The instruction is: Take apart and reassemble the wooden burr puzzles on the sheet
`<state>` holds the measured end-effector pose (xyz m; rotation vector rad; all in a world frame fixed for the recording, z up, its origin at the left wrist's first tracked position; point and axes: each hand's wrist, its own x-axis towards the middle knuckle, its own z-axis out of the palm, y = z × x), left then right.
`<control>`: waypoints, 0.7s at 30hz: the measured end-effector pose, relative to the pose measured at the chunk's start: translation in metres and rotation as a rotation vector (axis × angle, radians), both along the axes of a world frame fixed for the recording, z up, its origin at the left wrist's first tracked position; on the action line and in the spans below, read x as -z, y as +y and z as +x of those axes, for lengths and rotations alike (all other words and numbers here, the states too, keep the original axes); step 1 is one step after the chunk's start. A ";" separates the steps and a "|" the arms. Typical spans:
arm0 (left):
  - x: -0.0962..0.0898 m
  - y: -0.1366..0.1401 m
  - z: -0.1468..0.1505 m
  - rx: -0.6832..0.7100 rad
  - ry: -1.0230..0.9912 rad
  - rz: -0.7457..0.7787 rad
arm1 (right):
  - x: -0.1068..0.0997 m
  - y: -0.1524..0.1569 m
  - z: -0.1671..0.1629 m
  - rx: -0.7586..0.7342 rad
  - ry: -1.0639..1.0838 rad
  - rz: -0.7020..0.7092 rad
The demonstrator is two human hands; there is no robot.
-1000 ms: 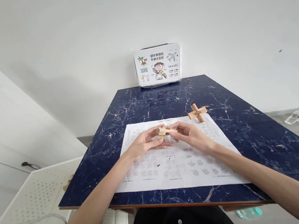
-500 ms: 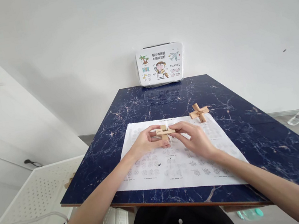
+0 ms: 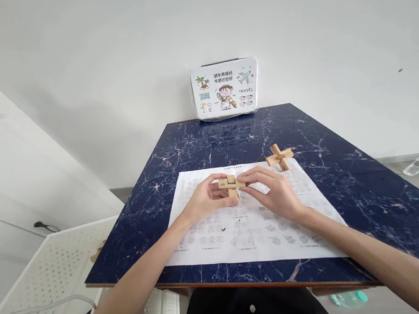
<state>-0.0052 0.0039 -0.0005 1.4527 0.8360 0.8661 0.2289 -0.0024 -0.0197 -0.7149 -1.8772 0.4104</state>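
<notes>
Fingers of the left hand (image 3: 206, 199) pinch a wooden crosspiece (image 3: 232, 193); the right hand (image 3: 276, 191) grips the notched bar (image 3: 240, 184) across it, above a diagram sheet (image 3: 213, 255). Since half a second ago, the crosspiece has shifted, apparently seating closer. Beyond: a wooden cross (image 3: 279, 157).

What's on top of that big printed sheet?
A wooden cross stands at its far right corner. Above the sheet, the left hand and right hand hold crossed wooden pieces. Printed diagrams show around them; whatever lies behind the hands is covered.
</notes>
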 end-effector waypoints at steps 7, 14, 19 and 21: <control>0.000 0.000 -0.002 0.048 -0.026 -0.009 | 0.004 0.002 -0.001 0.012 -0.008 0.078; -0.002 0.000 0.001 -0.016 0.009 0.003 | 0.003 -0.001 -0.002 0.000 -0.019 -0.136; -0.002 0.000 0.002 -0.008 0.028 0.002 | 0.005 -0.001 -0.002 0.005 -0.009 -0.335; -0.002 0.000 0.002 -0.001 0.030 0.000 | 0.005 -0.001 -0.002 -0.008 -0.009 -0.343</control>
